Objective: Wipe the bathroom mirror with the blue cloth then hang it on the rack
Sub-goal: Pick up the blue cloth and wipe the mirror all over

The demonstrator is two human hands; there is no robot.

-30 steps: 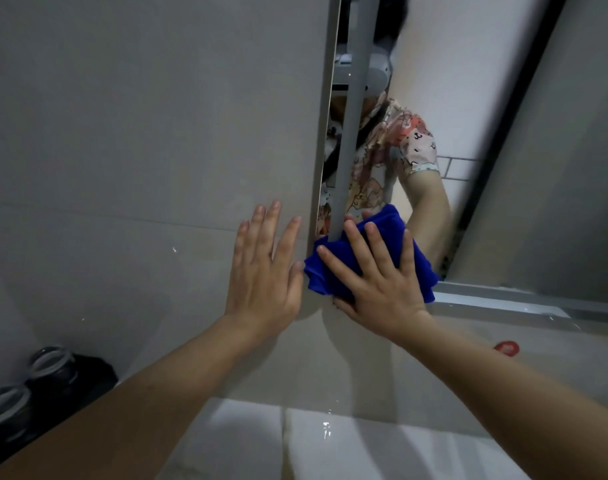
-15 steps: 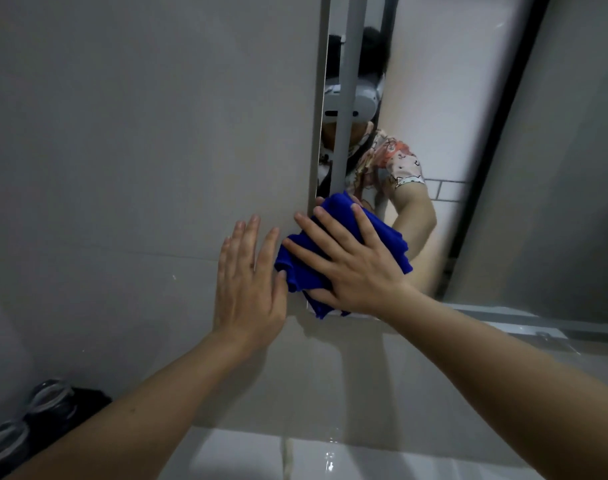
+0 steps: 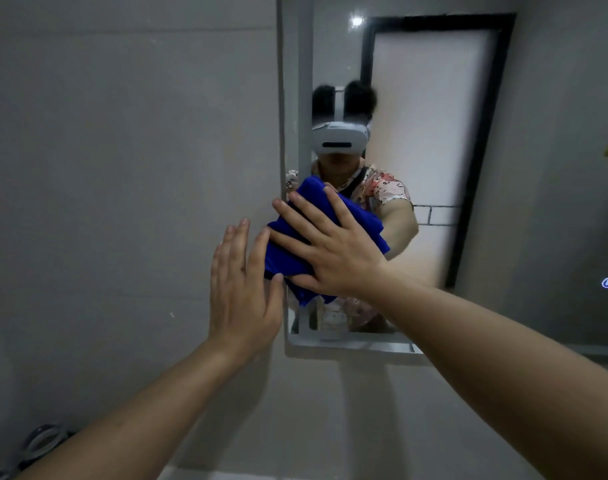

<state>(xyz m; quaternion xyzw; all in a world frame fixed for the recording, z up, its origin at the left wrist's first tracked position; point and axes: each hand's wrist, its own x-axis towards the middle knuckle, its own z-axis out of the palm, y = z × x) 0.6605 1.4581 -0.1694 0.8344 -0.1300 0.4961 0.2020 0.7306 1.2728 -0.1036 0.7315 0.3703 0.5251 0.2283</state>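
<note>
Two bare forearms are reaching up and forward from the lower edge of the view. The left hand (image 3: 242,289) is lying open, fingers together, flat against the grey tiled wall (image 3: 122,168) just beside the mirror's left edge. The right hand (image 3: 333,251) is spreading its fingers open and pressing the bunched blue cloth (image 3: 316,199) against the lower left corner of the mirror (image 3: 503,168). The glass is reflecting a dark-framed door (image 3: 430,116).

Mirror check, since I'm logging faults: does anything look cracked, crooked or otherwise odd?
Nothing stands out. The mirror shows no cracks, and the right hand presses the blue cloth flat near its left edge; the left hand rests on the wall.
</note>
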